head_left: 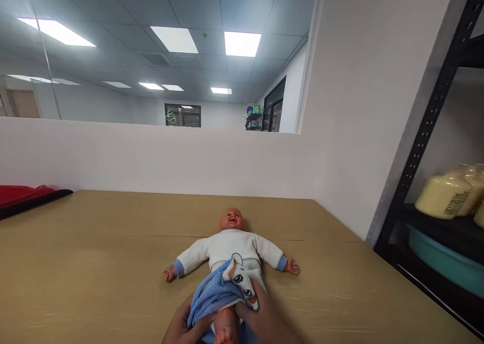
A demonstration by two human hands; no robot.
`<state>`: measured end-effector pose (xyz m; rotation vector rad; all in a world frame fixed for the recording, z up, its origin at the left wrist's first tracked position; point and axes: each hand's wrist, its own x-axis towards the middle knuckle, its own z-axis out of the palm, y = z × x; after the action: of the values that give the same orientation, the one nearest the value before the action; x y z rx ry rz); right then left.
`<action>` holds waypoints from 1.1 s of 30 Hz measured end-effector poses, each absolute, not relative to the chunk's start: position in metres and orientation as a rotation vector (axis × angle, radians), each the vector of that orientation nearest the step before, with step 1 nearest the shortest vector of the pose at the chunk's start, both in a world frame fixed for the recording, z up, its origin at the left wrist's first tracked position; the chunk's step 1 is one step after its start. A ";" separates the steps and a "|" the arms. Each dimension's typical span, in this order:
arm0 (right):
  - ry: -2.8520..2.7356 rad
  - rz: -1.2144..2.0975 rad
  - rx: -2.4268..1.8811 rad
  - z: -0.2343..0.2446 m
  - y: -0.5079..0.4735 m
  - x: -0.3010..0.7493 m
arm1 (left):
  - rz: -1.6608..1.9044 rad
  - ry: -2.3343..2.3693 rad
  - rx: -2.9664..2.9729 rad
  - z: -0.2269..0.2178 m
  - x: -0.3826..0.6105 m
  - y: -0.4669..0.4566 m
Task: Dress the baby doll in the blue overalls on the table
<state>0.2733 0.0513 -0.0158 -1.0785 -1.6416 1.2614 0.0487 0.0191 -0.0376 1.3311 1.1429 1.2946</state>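
Observation:
A baby doll (230, 246) in a white top lies on its back on the tan table (94, 263), head away from me, arms spread. Over its legs lies a bunched blue garment with a cartoon patch (221, 291). My left hand (183, 326) grips the garment's left side at the bottom edge of the view, fingers curled into the fabric. My right hand (262, 319) holds the garment's right side, fingers pressed on the cloth beside the doll's bare leg (226, 326). Both wrists are cut off by the frame.
A white partition wall stands behind the table. A red and black object (26, 195) lies at the far left. On the right, a black metal shelf (427, 132) carries yellowish jars (446, 195) and a teal basin (446, 261).

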 end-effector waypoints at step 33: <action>-1.890 1.117 -1.124 0.028 0.102 0.309 | 1.022 1.389 1.631 -0.013 0.015 0.102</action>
<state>0.3088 0.1018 0.0284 -1.1236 -1.8899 1.1173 0.0154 0.1023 -0.0127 1.6307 1.3888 1.0224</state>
